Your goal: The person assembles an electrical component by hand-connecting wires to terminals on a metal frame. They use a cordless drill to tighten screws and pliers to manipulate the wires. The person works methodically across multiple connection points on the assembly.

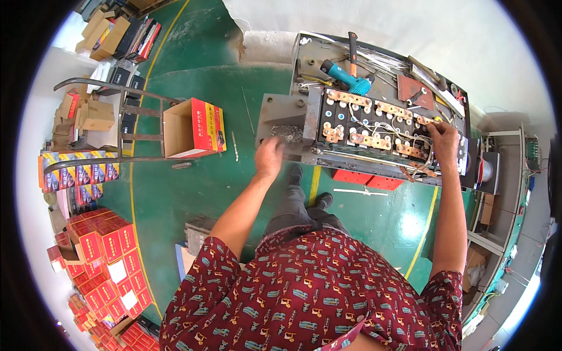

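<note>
The left hand (270, 158) is by loose hardware (287, 132) at the bench's (319, 54) left edge, right hand (444, 140) by wires (383, 126); neither grip is clear. Dropped metal might short copper plates (370, 141).

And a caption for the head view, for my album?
Right fingers at a wired battery pack with copper busbars, left fingers by small silvery metal parts.

Battery pack (374, 126) on workbench (317, 54) before the worker (322, 281), power drill (348, 81) behind pack. Left of bench: carton (205, 130) against hand truck (142, 111); stacked boxes (96, 248) at worker's far left.
</note>
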Tool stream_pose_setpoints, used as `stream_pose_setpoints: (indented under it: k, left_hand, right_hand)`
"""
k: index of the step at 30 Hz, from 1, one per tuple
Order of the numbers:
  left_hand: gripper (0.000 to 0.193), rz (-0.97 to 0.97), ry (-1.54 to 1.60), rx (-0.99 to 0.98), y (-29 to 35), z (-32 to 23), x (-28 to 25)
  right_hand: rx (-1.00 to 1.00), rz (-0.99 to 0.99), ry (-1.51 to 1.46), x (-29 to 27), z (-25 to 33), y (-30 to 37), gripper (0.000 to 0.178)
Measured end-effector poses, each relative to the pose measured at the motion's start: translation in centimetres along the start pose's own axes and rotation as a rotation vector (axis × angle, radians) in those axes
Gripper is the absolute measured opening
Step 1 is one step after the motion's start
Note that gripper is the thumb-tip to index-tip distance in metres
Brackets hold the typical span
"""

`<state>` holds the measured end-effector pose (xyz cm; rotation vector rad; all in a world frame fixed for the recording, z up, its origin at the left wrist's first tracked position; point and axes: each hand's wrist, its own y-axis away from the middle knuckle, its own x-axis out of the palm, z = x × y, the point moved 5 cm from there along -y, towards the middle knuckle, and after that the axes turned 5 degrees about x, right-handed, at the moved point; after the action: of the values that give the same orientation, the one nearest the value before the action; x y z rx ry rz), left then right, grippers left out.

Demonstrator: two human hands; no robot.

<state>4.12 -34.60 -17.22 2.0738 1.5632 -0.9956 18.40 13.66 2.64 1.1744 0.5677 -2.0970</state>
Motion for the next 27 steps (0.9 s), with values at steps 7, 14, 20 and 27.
stream_pose_setpoints:
  k: [7,14,20,27]
  left_hand:
    - [0.019,0.097,-0.065,0.11,-1.2,-0.8,0.3]
    - [0.014,-0.015,-0.014,0.084,-1.5,0.4,-0.8]
    - [0.017,0.11,0.026,0.1,-1.8,-3.0,0.1]
    - [0.029,0.282,-0.161,-0.052,-3.3,-4.1,2.4]
  right_hand:
    - [0.029,0.019,-0.066,0.4,-1.9,-0.4,0.028]
    - [0.052,0.045,-0.066,0.2,0.0,-0.2,0.032]
    - [0.066,0.057,-0.027,-0.1,0.0,-0.3,0.031]
    - [0.015,0.023,-0.047,0.2,-0.1,-0.5,0.031]
